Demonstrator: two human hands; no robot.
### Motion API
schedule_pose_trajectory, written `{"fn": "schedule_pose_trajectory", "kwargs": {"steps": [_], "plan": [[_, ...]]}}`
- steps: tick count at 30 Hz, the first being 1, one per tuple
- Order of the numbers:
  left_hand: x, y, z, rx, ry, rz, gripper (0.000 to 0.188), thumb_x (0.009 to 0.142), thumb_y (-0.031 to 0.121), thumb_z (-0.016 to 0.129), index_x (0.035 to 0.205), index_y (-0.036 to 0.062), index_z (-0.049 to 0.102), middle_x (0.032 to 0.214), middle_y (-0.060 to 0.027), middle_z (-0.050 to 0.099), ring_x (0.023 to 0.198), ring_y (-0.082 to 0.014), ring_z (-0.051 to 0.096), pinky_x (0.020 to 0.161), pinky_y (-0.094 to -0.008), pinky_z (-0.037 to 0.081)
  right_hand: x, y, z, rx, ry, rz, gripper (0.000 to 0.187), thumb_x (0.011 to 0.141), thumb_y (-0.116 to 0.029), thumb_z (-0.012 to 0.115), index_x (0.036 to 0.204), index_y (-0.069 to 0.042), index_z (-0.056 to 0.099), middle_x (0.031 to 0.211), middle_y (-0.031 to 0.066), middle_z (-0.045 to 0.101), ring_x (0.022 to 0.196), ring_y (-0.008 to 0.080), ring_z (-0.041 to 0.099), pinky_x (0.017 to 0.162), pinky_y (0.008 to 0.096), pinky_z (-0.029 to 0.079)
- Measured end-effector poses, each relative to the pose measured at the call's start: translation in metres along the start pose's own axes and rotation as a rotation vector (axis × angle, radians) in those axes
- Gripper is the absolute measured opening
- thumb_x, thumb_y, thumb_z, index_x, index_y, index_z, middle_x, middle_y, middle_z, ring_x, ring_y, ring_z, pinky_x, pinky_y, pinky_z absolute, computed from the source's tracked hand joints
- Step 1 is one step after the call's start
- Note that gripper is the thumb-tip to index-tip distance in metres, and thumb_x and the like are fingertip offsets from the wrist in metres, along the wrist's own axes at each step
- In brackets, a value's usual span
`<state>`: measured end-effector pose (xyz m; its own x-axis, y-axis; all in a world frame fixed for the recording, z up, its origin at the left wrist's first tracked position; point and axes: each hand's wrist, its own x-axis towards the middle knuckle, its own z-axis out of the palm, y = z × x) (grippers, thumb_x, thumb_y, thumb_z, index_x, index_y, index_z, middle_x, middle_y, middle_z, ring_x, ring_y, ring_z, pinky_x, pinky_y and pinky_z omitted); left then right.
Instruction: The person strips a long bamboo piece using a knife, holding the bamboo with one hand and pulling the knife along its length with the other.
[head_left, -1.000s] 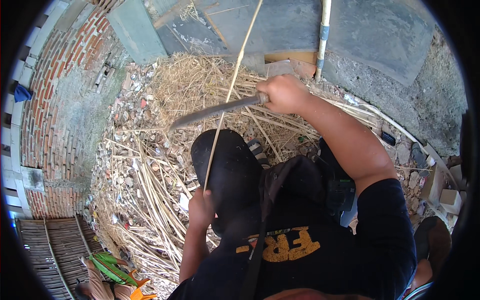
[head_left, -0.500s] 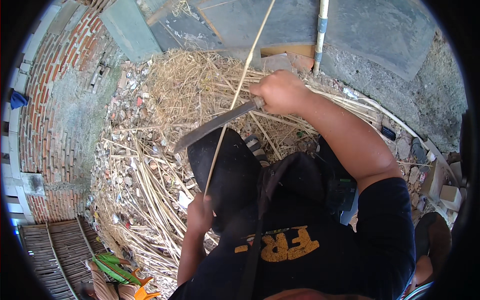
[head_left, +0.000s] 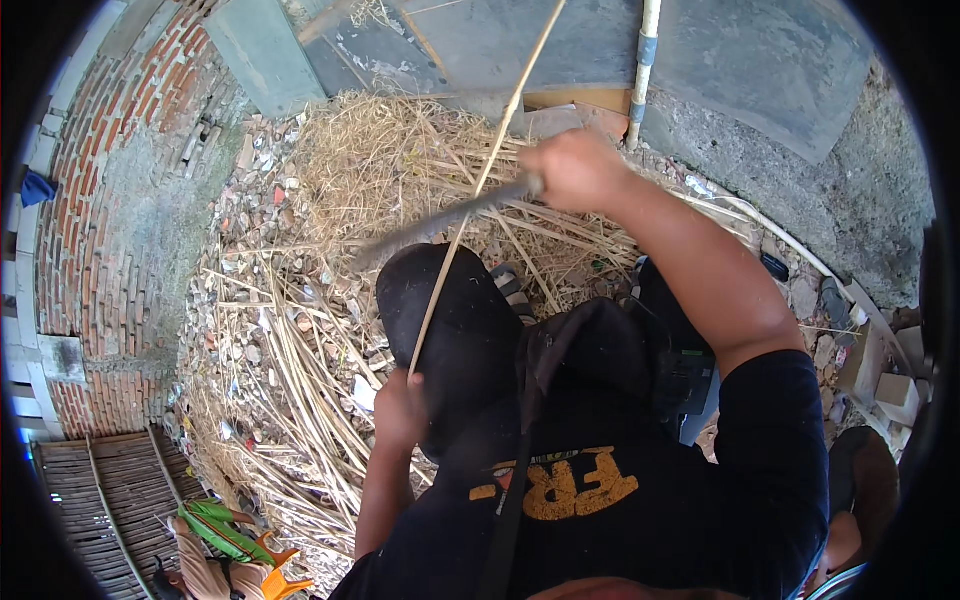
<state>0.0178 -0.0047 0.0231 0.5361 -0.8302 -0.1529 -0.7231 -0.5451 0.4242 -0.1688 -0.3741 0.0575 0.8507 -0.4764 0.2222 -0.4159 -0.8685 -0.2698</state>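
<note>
My left hand (head_left: 399, 408) is closed around the lower end of a long, thin, pale bamboo stick (head_left: 508, 115), which slants up past the top edge of the view. A machete (head_left: 445, 222), smeared by motion, has its handle in my closed right hand (head_left: 578, 172). Its blade points left and crosses the stick about midway. Whether blade and stick touch, I cannot tell. Beneath both, my dark-trousered knee (head_left: 440, 310) is bent.
Cut stalks (head_left: 315, 390) and dry straw (head_left: 370, 170) lie over rubble around me. A brick wall (head_left: 120, 250) stands left, and grey panels (head_left: 540, 45) with a white pipe (head_left: 645, 60) at the far side. Another person in green (head_left: 222, 530) is at lower left.
My right hand has shifted slightly up and right with the machete, whose blade has risen along the stick. My left hand keeps its hold, and the stick's top has tipped slightly right.
</note>
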Motion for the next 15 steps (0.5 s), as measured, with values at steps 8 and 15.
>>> {"fn": "schedule_pose_trajectory", "kwargs": {"steps": [8,15], "plan": [[0.001,0.005,-0.005,-0.002,-0.037,-0.06,0.037,0.103,0.031,0.045,0.091,-0.0024,0.054,0.073,-0.0309,0.061,0.076,-0.0531,0.06,0.067,-0.0571,0.046,0.001,0.02,-0.01,0.006,0.022,0.146,0.015,0.077,-0.017,0.067,0.09,-0.01,0.067,0.082,0.013,0.07,0.086,0.0337,0.07,0.073,0.0469,0.055],[0.0,0.004,-0.001,0.011,-0.032,-0.041,0.035,0.102,0.03,0.046,0.092,-0.002,0.054,0.073,-0.0302,0.062,0.077,-0.0528,0.061,0.068,-0.0567,0.046,0.007,0.037,0.009,0.133,-0.054,0.123,0.026,0.074,-0.014,0.068,0.099,-0.007,0.068,0.082,0.0153,0.071,0.081,0.0349,0.069,0.074,0.0463,0.055]]}}
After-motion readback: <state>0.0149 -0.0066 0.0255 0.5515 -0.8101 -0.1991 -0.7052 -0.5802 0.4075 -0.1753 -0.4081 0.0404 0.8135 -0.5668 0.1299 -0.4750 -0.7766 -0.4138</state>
